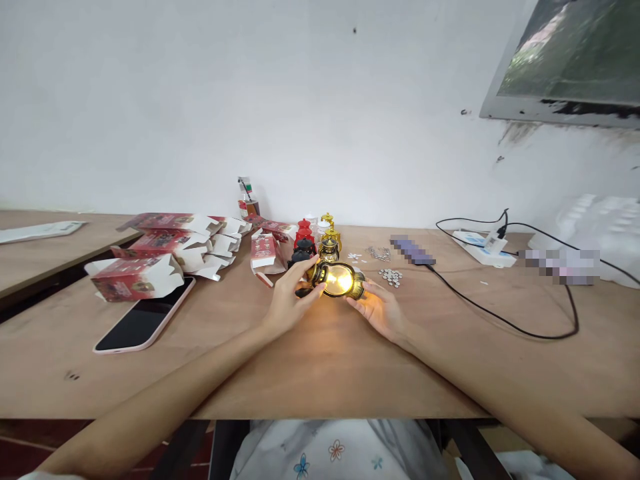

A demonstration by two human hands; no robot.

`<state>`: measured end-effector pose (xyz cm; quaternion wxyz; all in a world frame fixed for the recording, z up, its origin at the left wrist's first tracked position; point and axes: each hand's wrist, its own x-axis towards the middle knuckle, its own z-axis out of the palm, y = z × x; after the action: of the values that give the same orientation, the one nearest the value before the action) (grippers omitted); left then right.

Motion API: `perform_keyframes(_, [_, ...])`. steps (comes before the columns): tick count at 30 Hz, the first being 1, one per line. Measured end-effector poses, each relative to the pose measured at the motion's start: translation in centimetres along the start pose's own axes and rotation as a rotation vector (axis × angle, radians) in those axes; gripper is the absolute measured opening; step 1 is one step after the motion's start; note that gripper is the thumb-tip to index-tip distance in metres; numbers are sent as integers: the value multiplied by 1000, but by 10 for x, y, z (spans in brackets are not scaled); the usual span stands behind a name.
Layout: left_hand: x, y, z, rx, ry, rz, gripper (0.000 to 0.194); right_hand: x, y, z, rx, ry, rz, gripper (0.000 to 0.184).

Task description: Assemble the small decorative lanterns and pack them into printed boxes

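A small black-and-gold lantern (339, 280) glows yellow above the table, lying sideways between my two hands. My left hand (293, 293) is closed round one end of it, thumb in front and fingers behind. At the other end, my right hand (381, 308) grips the lantern with thumb and fingers. Just behind it stand more little lanterns: black ones (303, 249), red ones (305, 231), gold ones (328, 225) and pale ones partly hidden. To the right lie a cluster of button cells (391, 277), a heap of small metal pieces (379, 253) and white bits (356, 256).
Several red-and-white cartons (137, 277) are piled on the left, beside a phone (145, 317). A bottle (247, 200) stands by the wall. On the right are a cabled device (413, 250), a power strip (485, 248), black cables and a white plastic bag (595, 227).
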<state>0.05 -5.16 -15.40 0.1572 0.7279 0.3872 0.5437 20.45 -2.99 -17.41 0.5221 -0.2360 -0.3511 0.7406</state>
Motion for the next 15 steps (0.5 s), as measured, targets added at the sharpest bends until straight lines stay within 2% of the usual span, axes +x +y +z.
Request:
perform_keyframes(9, [-1,2,0,24,-5,-25,43,-1,-1,2,-69,-25,-56,26])
perform_keyframes(12, [-2,6,1,82,-24,-35,45,-2,1,-1,-206,-53,-188,26])
perform_keyframes(15, [-3,8,3,114,-184,-47,57,-3,-2,-2,-478,-139,-377,30])
